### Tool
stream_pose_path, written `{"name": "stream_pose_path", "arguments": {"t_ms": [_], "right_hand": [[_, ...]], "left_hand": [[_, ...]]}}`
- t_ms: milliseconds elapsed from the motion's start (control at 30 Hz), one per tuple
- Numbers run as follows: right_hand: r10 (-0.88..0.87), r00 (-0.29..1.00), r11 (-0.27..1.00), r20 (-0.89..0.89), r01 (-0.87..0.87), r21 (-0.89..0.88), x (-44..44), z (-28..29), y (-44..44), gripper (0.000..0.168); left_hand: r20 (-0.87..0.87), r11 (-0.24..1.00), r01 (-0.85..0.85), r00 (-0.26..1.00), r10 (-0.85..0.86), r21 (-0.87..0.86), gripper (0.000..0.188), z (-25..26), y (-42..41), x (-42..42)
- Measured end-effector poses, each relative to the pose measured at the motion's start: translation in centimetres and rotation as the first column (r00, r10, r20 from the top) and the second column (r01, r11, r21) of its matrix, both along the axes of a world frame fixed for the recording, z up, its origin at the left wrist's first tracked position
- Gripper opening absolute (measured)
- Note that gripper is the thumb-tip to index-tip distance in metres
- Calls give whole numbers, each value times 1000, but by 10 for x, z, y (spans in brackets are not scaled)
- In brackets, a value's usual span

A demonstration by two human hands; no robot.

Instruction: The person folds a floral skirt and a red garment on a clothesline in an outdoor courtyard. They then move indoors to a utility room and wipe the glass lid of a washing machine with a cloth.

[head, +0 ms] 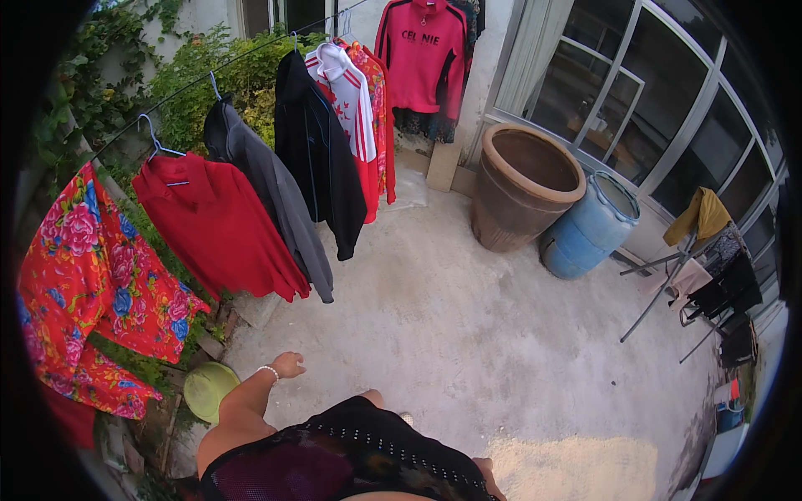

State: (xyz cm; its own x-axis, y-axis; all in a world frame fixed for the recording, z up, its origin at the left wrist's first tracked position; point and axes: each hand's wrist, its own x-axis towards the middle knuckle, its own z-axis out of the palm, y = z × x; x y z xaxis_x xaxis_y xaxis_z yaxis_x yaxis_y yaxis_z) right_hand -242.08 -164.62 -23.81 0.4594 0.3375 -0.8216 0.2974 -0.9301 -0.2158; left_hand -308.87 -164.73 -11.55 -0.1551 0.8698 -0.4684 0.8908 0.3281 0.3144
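My left hand (289, 365), with a pearl-like bracelet at the wrist, hangs over the concrete with nothing in it and its fingers loosely curled. Of my right hand (487, 471) only a small part shows at the lower edge, beside my black studded top; its fingers are hidden. Up and left of my left hand, a red collared shirt (219, 225) hangs from a line on a hanger. Beside it hang a grey jacket (263, 181), a black jacket (316, 144) and a white and red track jacket (348, 94). A red floral garment (81, 263) hangs furthest left.
A pink sweatshirt (423, 56) hangs by the wall. A large clay pot (514, 206) and a blue plastic barrel (583, 232) stand below the windows. Clothes lie over a metal rack (673, 275) at right. A green basin (207, 388) sits near my left arm; pale grain-like material (576, 470) covers some ground.
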Motion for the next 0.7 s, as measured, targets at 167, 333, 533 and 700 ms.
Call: {"name": "stream_pose_path", "arguments": {"t_ms": [167,333,533,700], "right_hand": [[-33,936,881,-351,193,431,-50,31,232,9],[354,855,899,-380,-199,389,-187,70,438,10],[811,532,446,-243,-291,847,-452,310,616,19],[817,550,-123,175,-131,984,-616,489,719,22]], "left_hand": [[-148,635,-264,962,231,-726,34,-35,-190,37],[-96,436,-616,641,761,-656,25,-50,-168,53],[671,299,-863,-61,739,-407,15,-92,-5,54],[798,382,-908,100,594,-170,20,-39,134,60]]}}
